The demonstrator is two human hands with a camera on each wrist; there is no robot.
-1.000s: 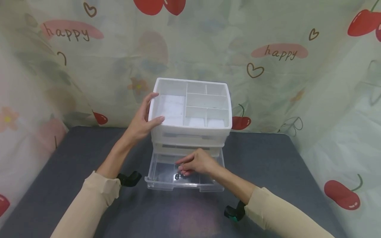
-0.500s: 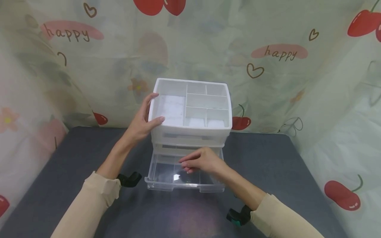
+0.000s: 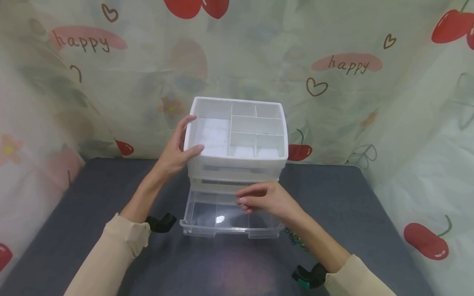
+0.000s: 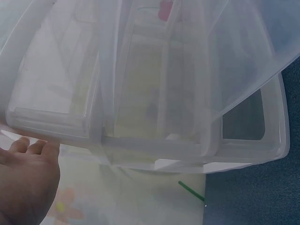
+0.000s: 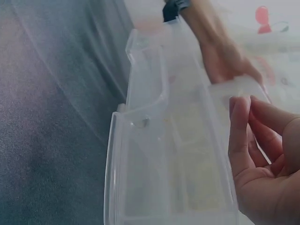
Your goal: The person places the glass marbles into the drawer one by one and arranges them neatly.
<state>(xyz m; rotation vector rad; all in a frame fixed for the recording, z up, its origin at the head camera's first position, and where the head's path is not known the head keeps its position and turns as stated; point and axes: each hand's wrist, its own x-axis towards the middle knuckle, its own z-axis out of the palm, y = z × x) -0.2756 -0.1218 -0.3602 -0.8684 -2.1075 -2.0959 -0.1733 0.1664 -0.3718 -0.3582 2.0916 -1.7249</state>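
Left hand (image 3: 174, 156) grips the drawer unit (image 3: 240, 161) at its rim, best kept steady; over its pulled-out clear drawer (image 3: 200, 227), right hand (image 3: 272, 199) holds fingertips together, whether round anything I can't tell.

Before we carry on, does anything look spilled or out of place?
Possibly: small green and blue pieces lie loose on the dark table, beside the open clear drawer rather than inside it. They may be there on purpose. I see no damage.
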